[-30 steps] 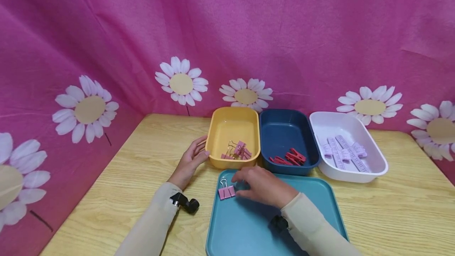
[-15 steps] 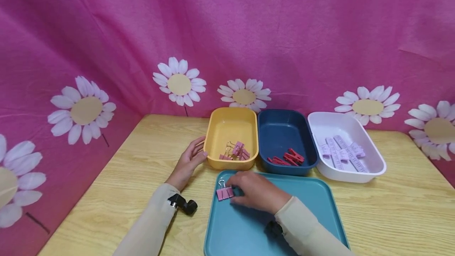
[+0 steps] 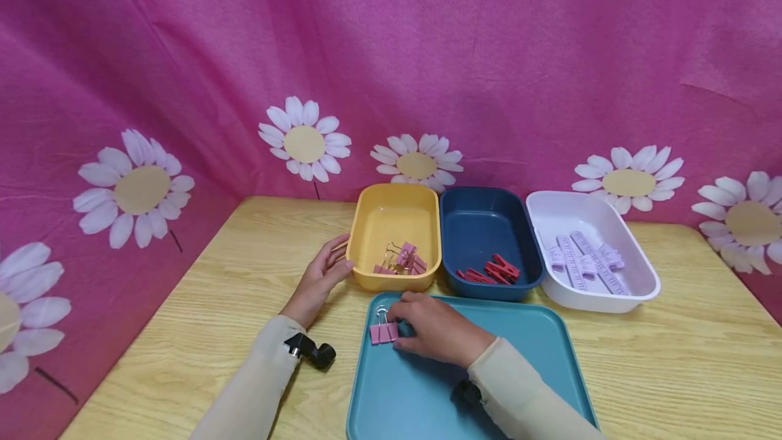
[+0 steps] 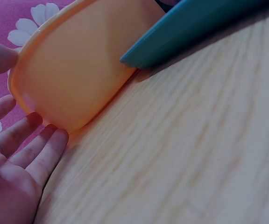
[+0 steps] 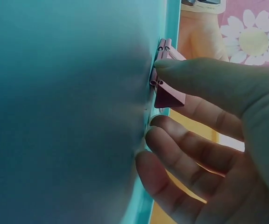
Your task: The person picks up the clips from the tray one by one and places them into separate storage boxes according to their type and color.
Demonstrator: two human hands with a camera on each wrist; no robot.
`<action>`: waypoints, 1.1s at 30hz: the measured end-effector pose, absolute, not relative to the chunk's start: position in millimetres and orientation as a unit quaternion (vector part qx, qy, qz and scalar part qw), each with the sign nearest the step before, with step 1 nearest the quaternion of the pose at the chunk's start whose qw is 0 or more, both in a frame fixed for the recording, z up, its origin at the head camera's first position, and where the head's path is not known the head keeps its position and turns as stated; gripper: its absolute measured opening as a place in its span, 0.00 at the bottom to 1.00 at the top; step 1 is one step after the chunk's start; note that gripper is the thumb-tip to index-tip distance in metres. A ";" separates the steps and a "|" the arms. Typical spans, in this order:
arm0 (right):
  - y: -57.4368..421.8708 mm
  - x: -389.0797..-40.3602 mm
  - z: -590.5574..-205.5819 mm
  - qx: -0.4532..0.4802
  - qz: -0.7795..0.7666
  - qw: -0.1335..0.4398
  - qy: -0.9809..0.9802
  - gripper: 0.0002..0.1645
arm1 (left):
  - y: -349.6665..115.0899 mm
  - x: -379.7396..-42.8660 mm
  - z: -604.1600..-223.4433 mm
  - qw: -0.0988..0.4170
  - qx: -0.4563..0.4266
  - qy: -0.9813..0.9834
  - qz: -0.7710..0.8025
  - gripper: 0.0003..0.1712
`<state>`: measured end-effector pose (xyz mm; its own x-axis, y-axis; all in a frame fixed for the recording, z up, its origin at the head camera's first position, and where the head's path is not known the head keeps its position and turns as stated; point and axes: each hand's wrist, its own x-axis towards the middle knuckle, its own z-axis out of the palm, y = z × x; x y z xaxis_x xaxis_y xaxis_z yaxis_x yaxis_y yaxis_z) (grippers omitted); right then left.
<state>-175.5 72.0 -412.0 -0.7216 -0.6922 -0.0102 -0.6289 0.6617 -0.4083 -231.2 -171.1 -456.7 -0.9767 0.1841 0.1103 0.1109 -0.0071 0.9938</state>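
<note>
My left hand [image 3: 316,282] rests against the left side of the yellow bin [image 3: 362,236], its fairly straight fingers touching the wall and thumb near the rim. The left wrist view shows these fingertips [image 4: 60,137] on the bin's outside. Over the teal tray [image 3: 415,396], my right hand [image 3: 442,328] pinches a pink binder clip [image 3: 383,333] between thumb and index finger. The clip lies at the tray's far left corner, its wire handles toward the bins. In the right wrist view, the thumb partly covers the binder clip [image 5: 169,95], and the other fingers are loosely bent.
Several pink binder clips [image 3: 406,257] lie in the yellow bin. Beside it, a navy bin [image 3: 482,223] holds red clothespins [image 3: 502,268]. A white bin [image 3: 644,270] at the right contains lilac measuring tapes [image 3: 571,260]. A pink flowered cloth [image 3: 519,73] hangs behind the wooden table [image 3: 684,358].
My right hand has moved slightly left onto the binder clip and taken hold of its right end. The clip has turned a little. My left hand stays at the yellow bin.
</note>
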 end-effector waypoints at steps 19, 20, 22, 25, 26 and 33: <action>71.6 -175.9 -413.0 -0.363 -0.221 0.082 0.901 0.14 | -170.4 -227.2 -450.4 0.028 0.098 0.712 0.695 0.33; 71.3 -175.7 -412.9 -0.363 -0.221 0.082 0.901 0.14 | -170.5 -227.6 -451.1 0.027 0.098 0.712 0.695 0.33; 70.7 -175.4 -412.3 -0.360 -0.220 0.085 0.903 0.15 | -170.7 -228.4 -451.2 0.029 0.095 0.712 0.695 0.33; 70.1 -175.2 -411.9 -0.356 -0.214 0.089 0.905 0.15 | -172.0 -231.0 -455.7 0.033 0.093 0.708 0.699 0.33; 70.1 -175.0 -411.7 -0.357 -0.212 0.089 0.905 0.15 | -172.0 -231.3 -455.9 0.035 0.094 0.706 0.702 0.33; 71.9 -175.3 -411.8 -0.368 -0.211 0.083 0.902 0.15 | -170.9 -229.8 -455.8 0.030 0.102 0.703 0.704 0.33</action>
